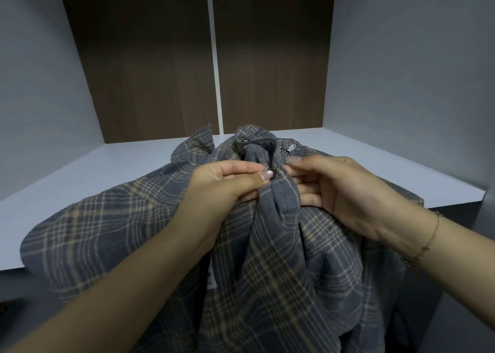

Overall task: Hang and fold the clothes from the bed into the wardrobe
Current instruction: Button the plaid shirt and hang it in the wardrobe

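plaid shirt [150, 226] is draped lengthwise over the wardrobe shelf [88, 173], its snap placket [273, 174] pinched between left hand [227, 181] and right hand [337, 189], equally near.

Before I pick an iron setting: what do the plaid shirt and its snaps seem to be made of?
Plaid shirt: soft matte woven cloth, likely brushed cotton flannel, judging by its fuzzy surface and limp folds. Snap: apparently metal, a shiny dark ring with a glint.

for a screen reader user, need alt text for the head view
Two hands pinch the front of a grey plaid shirt at a snap button, left hand and right hand, over a white wardrobe shelf.
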`<state>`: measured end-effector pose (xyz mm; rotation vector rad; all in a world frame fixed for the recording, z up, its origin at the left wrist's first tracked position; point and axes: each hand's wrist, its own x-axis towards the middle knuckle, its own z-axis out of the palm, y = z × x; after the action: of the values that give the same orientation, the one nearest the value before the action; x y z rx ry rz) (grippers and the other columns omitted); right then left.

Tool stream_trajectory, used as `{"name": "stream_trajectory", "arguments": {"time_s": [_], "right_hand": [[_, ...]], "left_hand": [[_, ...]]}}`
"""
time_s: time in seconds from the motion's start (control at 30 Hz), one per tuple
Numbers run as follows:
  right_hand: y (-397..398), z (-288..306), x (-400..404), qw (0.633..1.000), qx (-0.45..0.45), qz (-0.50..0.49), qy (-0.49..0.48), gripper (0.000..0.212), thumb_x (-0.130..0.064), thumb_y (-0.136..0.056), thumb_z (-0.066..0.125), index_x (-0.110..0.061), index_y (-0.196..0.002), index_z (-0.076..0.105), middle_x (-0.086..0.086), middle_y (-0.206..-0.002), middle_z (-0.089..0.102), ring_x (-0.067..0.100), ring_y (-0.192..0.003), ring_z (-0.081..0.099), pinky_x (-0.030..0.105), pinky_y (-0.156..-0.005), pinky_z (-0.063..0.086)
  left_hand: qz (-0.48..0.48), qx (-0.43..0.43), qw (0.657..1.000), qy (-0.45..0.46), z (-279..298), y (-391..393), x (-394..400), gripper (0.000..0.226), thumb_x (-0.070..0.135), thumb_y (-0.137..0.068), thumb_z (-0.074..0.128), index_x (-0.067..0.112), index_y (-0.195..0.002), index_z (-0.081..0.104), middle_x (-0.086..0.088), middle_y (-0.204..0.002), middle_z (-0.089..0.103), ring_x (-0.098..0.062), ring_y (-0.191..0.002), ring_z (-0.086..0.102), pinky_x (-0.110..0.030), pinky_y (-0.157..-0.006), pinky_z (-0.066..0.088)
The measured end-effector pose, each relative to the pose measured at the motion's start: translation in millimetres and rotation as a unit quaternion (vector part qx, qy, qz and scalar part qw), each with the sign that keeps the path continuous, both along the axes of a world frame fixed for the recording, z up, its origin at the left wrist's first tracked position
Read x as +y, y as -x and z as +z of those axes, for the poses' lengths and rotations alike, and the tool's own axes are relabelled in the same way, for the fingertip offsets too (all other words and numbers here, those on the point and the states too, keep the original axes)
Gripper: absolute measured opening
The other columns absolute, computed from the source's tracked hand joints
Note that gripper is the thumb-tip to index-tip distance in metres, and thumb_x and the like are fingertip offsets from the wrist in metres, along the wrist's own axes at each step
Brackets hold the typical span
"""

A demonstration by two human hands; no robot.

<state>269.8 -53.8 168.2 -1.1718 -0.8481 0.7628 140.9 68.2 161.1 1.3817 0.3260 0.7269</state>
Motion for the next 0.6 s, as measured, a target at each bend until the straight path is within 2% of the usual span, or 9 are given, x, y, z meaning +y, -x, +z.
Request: {"name": "stream_trajectory", "arguments": {"time_s": [0.07, 0.13, 0.23, 0.33, 0.4, 0.47, 0.6], "right_hand": [[2, -4, 1, 0.999, -0.051, -0.011, 0.016, 0.022, -0.027, -0.068, 0.076, -0.009, -0.081, 0.078, 0.013, -0.086, 0.075, 0.015, -0.069, 0.07, 0.019, -0.059, 0.055], [4, -9, 3, 0.995, -0.086, -0.047, 0.014, 0.014, -0.022, -0.063, 0.078, -0.014, -0.074, 0.077, 0.01, -0.081, 0.075, 0.012, -0.067, 0.068, 0.018, -0.06, 0.054], [4, -16, 4, 0.993, -0.082, -0.081, -0.015, 0.008, -0.016, -0.062, 0.075, -0.013, -0.07, 0.074, 0.007, -0.072, 0.072, 0.012, -0.062, 0.065, 0.018, -0.06, 0.053], [2, -17, 4, 0.993, -0.075, -0.091, -0.021, 0.006, -0.008, -0.075, 0.071, -0.01, -0.078, 0.067, 0.005, -0.068, 0.068, 0.011, -0.056, 0.061, 0.016, -0.056, 0.05], [2, -17, 4, 0.992, -0.09, -0.092, -0.011, 0.003, -0.007, -0.084, 0.067, -0.007, -0.081, 0.066, 0.01, -0.071, 0.067, 0.016, -0.061, 0.059, 0.021, -0.06, 0.049], [5, -16, 3, 0.991, -0.109, -0.083, -0.005, 0.012, -0.011, -0.09, 0.062, -0.007, -0.08, 0.067, 0.013, -0.074, 0.067, 0.021, -0.065, 0.058, 0.026, -0.063, 0.047], [7, -16, 2, 0.989, -0.127, -0.075, -0.007, 0.027, -0.014, -0.095, 0.056, -0.013, -0.07, 0.067, 0.005, -0.063, 0.064, 0.015, -0.059, 0.056, 0.026, -0.061, 0.044]], "left_hand": [[0.021, 0.01, 0.999, -0.025, -2, -1, 0, 0.008, 0.001, -0.075, 0.077, 0.006, -0.081, 0.073, -0.014, -0.079, 0.075, -0.014, -0.068, 0.071, -0.02, -0.063, 0.058], [0.039, 0.016, 0.998, -0.048, -3, -3, 0, 0.008, 0.002, -0.075, 0.078, 0.008, -0.078, 0.074, -0.014, -0.079, 0.075, -0.013, -0.067, 0.07, -0.019, -0.065, 0.058], [0.046, 0.008, 0.998, -0.052, -4, -2, 0, 0.008, 0.002, -0.075, 0.079, 0.009, -0.077, 0.074, -0.012, -0.076, 0.075, -0.01, -0.063, 0.069, -0.015, -0.058, 0.053], [0.045, 0.005, 0.997, -0.056, -3, -2, 1, 0.008, 0.003, -0.075, 0.079, 0.008, -0.079, 0.074, -0.009, -0.074, 0.075, -0.007, -0.062, 0.069, -0.012, -0.056, 0.05], [0.044, 0.006, 0.997, -0.058, -4, -2, 1, 0.008, 0.003, -0.075, 0.079, 0.008, -0.079, 0.074, -0.008, -0.074, 0.075, -0.007, -0.063, 0.069, -0.012, -0.056, 0.05], [0.041, 0.004, 0.997, -0.059, -4, -2, 1, 0.008, 0.004, -0.075, 0.079, 0.008, -0.079, 0.074, -0.008, -0.074, 0.075, -0.007, -0.063, 0.069, -0.012, -0.056, 0.05], [0.037, -0.008, 0.998, -0.059, -5, -1, 2, 0.008, 0.003, -0.075, 0.079, 0.008, -0.078, 0.074, -0.007, -0.072, 0.075, -0.007, -0.061, 0.069, -0.012, -0.056, 0.05]]}}
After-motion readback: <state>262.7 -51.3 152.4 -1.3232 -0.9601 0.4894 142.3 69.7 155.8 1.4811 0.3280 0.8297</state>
